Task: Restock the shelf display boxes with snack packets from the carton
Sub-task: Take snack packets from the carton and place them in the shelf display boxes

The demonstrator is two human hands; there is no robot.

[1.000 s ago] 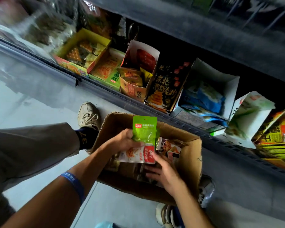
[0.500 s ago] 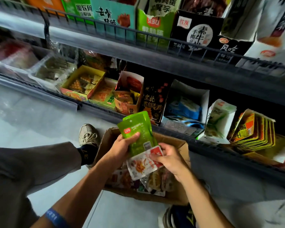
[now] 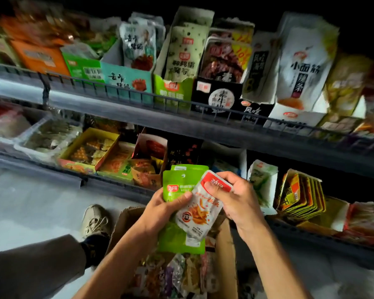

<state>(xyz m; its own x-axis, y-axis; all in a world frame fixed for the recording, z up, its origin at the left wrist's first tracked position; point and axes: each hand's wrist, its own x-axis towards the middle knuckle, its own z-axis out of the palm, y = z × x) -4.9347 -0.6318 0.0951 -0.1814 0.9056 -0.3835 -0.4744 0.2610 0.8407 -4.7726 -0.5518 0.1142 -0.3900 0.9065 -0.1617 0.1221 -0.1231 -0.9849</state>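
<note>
My left hand [image 3: 160, 209] grips green snack packets [image 3: 177, 182] with its thumb across their front. My right hand [image 3: 235, 197] pinches the red top of a white-and-red snack packet [image 3: 200, 210] that lies over the green ones. Both hands are held above the open brown carton [image 3: 227, 251], which stands on the floor and holds several mixed packets [image 3: 177, 275]. Display boxes fill the lower shelf [image 3: 121, 190] just behind my hands, among them a red-and-white box [image 3: 151, 147] and a white box [image 3: 261, 182].
An upper shelf [image 3: 138, 113] with a wire rail carries a row of display boxes, including a green box [image 3: 173, 93] and a black box [image 3: 218, 98]. My left leg and a beige shoe [image 3: 96, 221] are on the grey floor left of the carton.
Both hands have lifted the packets up out of the carton toward the shelves. The right hand has shifted to the white-and-red packet's top edge. My view has tilted up, showing the upper shelf.
</note>
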